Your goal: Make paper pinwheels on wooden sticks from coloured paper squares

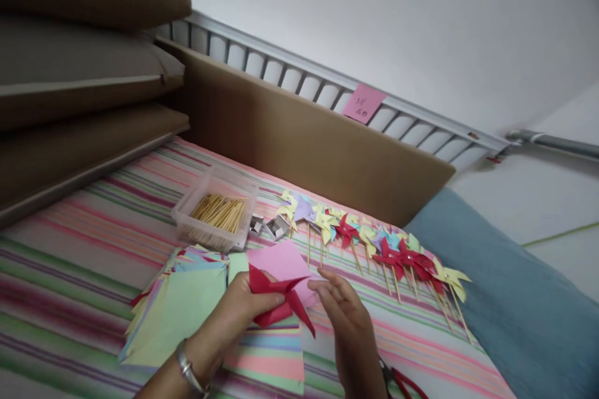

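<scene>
My left hand [253,296], with a bangle on its wrist, pinches a red paper pinwheel [276,290] whose points are folded toward the middle. Close to the pinwheel's right side is my right hand [344,308], fingers loosely curved and apart, with nothing seen in them. Whether its fingertips touch the paper I cannot tell. Beneath the hands lie a pink paper sheet [281,257] and a stack of pastel sheets [191,302]. Scissors with red handles [406,383] lie partly hidden behind my right wrist.
A clear plastic box [182,215] of wooden sticks stands beside two small boxes [277,227] on the striped cloth [93,255]. Several finished pinwheels [407,259] lie in a row at right. Behind are a brown board [290,131] and a radiator [290,78]; stacked cushions [84,62] rise at left.
</scene>
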`<state>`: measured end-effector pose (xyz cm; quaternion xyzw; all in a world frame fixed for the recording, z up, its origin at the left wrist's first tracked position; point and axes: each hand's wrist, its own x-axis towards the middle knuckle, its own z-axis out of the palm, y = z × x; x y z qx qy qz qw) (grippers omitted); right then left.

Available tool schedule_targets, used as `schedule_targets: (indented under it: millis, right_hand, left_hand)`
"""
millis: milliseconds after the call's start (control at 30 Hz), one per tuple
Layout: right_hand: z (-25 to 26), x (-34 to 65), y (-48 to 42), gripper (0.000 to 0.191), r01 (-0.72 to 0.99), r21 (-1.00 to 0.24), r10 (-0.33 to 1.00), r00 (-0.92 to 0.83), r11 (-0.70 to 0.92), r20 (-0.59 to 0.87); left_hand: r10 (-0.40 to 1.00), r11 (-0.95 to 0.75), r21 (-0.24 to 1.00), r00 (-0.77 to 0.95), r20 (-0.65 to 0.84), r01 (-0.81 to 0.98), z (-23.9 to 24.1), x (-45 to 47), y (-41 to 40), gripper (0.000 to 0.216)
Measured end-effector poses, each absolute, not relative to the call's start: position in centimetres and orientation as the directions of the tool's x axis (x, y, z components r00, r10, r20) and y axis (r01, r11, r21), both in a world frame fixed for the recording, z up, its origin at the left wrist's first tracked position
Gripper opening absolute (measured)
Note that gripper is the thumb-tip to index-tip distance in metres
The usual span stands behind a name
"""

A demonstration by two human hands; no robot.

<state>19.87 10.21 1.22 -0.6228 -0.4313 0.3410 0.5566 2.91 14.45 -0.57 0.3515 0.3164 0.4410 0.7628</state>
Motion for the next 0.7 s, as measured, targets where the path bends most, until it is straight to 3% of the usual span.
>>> schedule_targets:
  millis: [133, 233, 300, 333, 367, 467, 700]
  right_hand:
    - [2.3, 19.3, 12.0, 0.033, 0.203, -0.979, 0.908, 0.416, -0.038, 0.051]
    - [3.8, 16.6, 15.8, 0.023, 0.394, -0.913, 0.938, 0.264, 0.108, 0.225]
    - [4.8, 13.9, 19.1, 0.018, 0.633, -0.727, 0.94, -0.003, 0.265, 0.34]
    - [5.2, 12.5, 20.9, 0.02, 0.746, -0.574, 0.93, -0.169, 0.338, 0.328]
    - [5.5, 11.0, 22.7, 0.024, 0.822, -0.394, 0.908, -0.329, 0.41, 0.258]
    - [5.3, 6.9, 27.6, 0.024, 0.832, -0.218, 0.859, -0.503, 0.51, 0.093]
    - [1.1, 1.8, 34.4, 0.022, 0.815, 0.092, 0.808, -0.54, 0.572, -0.234]
  left_hand:
    - [0.812, 0.428, 0.742, 0.58, -0.066, -0.515, 0.7, 1.5, 14.3, 0.017]
    - [0.755, 0.441, 0.73, 0.655, 0.013, -0.522, 1.2, 0.2, 14.4, 0.019]
    - [0.724, 0.435, 0.732, 0.687, 0.062, -0.524, 1.3, -0.7, 14.6, 0.02]
    - [0.708, 0.434, 0.732, 0.701, 0.082, -0.524, 1.3, -1.1, 14.7, 0.022]
    - [0.697, 0.433, 0.729, 0.71, 0.103, -0.531, 1.3, -1.6, 14.9, 0.024]
    - [0.701, 0.429, 0.683, 0.695, 0.161, -0.591, 1.4, -2.7, 15.5, 0.027]
    - [0.754, 0.358, 0.622, 0.609, 0.247, -0.696, 2.1, -4.4, 16.6, 0.026]
